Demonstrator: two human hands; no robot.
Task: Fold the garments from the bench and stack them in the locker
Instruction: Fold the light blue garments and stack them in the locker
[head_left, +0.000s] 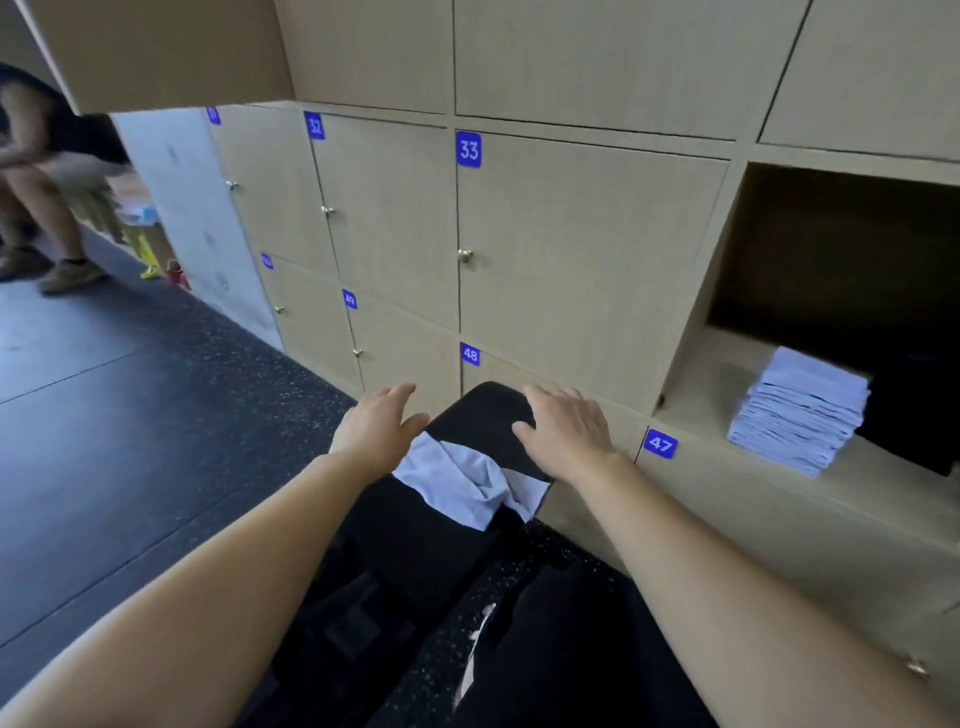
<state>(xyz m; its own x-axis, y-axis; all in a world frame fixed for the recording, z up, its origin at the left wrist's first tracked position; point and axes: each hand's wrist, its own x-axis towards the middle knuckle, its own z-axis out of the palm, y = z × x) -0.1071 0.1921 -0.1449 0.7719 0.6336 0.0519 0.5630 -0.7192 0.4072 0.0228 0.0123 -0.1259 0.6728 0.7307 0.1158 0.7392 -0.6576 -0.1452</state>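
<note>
A black padded bench (483, 415) runs from me toward the lockers. Across it lies a crumpled pale-blue garment (467, 480). My left hand (382, 426) hovers with fingers straight at the garment's left end, just off the bench's left edge. My right hand (563, 428) is spread flat above the bench's far right side, holding nothing. At the right, an open locker (727, 364) holds a neat stack of folded pale garments (802, 415) beside something black.
Closed wooden lockers numbered 32, 33, 48, 49 (571, 249) fill the wall ahead. A locker door (156, 52) hangs open at top left. A person (47, 176) sits at far left. Dark speckled floor (130, 415) spreads to the left.
</note>
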